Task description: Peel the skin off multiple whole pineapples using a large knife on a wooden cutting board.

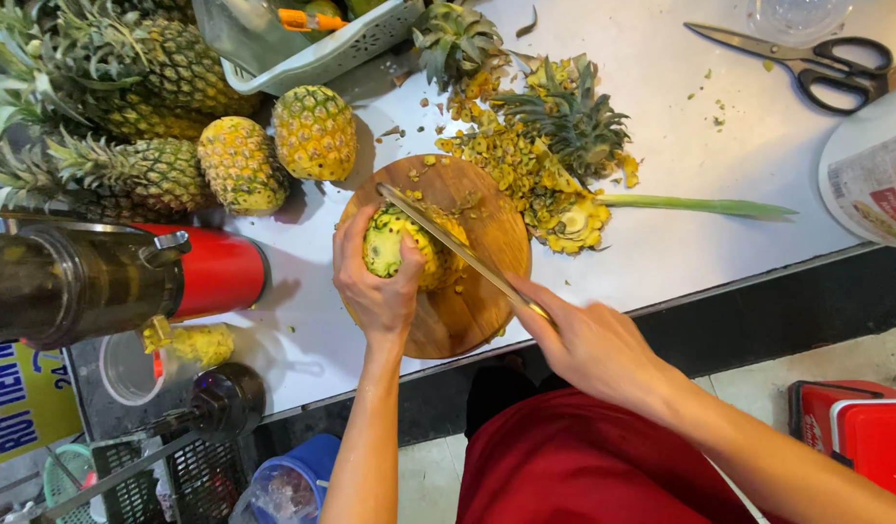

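The left hand [375, 281] is clamped over a half-peeled pineapple [404, 247], fingers curled round its near side so the fruit sits pinned on the round wooden cutting board [467, 311]. The right hand [588, 344] is closed around the handle of a long knife [453, 243], whose blade lies slantwise across the top of the fruit, edge biting into the yellow flesh where some green rind remains. To my eye the cut goes best kept shallow, following the curve of the fruit, so only skin and eyes come away. The holding fingers are very near the blade, so I would keep them tucked below its line and let the knife travel away from them. The board overhangs the table edge [719, 291] slightly, which looks like a reason for steady downward pressure, not sideways force.

Just beyond the board lies a heap of peelings and cut crowns [554, 165]. Whole pineapples [244, 160] wait at the left, beside a red-bodied juicer [215, 272]. Scissors [816, 58] rest well apart at the far right.
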